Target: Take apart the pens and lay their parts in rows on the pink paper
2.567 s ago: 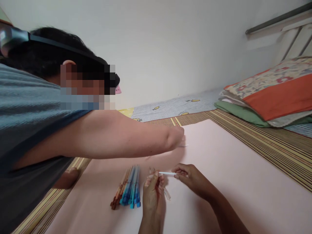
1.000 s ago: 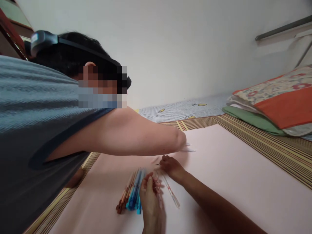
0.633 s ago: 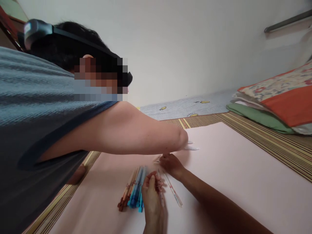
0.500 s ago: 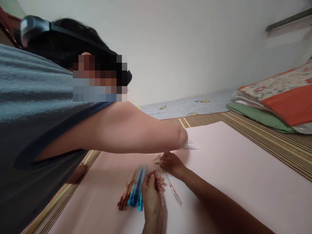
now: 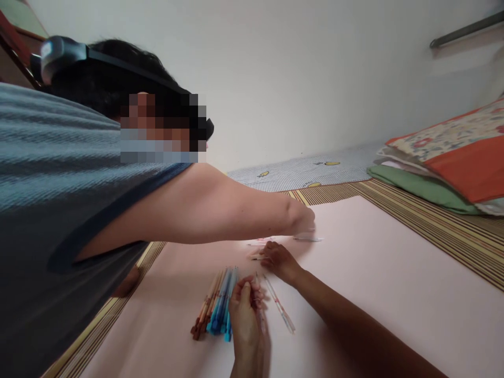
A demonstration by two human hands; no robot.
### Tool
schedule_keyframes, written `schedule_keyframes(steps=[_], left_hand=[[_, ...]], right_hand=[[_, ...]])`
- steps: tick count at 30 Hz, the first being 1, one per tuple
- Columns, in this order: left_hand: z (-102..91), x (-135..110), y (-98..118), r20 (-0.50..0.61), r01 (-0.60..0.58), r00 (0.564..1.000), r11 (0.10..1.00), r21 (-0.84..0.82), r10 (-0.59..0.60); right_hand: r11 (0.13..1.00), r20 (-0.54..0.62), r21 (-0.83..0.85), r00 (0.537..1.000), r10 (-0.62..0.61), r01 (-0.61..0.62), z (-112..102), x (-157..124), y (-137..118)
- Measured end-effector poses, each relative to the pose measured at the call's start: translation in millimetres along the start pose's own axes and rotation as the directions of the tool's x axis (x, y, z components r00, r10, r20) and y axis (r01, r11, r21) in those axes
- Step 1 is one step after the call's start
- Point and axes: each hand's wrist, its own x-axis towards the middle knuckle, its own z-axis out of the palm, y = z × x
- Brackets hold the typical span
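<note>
My left hand (image 5: pixel 246 302) is curled closed beside a bundle of pens (image 5: pixel 220 304), brown and blue ones lying side by side. A pale slim pen (image 5: pixel 262 321) passes beside its fingers; whether they grip it or something smaller is hidden. My right hand (image 5: pixel 280 261) is closed over the sheet further forward, its fingertips on a thin pen with a dark tip (image 5: pixel 256 258). Between and right of my hands lies a clear pen with red marks (image 5: pixel 280 305).
Another person's arm (image 5: pixel 236 215) reaches across from the left, near pinkish pens (image 5: pixel 262 242) and a pale pen (image 5: pixel 309 239). A large pale pink sheet (image 5: pixel 374 273) covers the striped mat (image 5: pixel 441 236). Folded bedding (image 5: pixel 452 163) lies at right, against the wall (image 5: pixel 295 79).
The other person's arm has reached slightly further right, and pinkish pens now show below it. My right hand has shifted slightly; my left hand stays nearly still.
</note>
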Motion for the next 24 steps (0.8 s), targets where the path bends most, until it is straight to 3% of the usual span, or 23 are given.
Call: schedule_keyframes(steps=[13, 18, 21, 24], left_hand=[[-1.7, 4.5, 2.8, -0.006, -0.021, 1.000, 0.997, -0.078, 0.021], [-9.8, 15.1, 6.5, -0.066, -0.131, 0.990, 0.990, -0.048, 0.128], [-15.4, 20.6, 10.6, -0.098, -0.185, 0.978, 0.983, 0.005, 0.185], [-18.2, 21.6, 18.2, -0.058, -0.216, 0.972, 0.964, 0.155, 0.227]], right_hand=[[0.997, 0.004, 0.066, 0.999, 0.047, -0.047, -16.6, -11.2, -0.4], [0.982, -0.057, 0.076, 0.983, 0.177, -0.172, -29.3, -44.1, -15.4], [0.927, 0.071, 0.113, 0.933, 0.352, -0.358, -39.7, -77.0, -37.5], [0.895, 0.242, 0.082, 0.880, 0.408, -0.438, -43.2, -104.0, -63.5]])
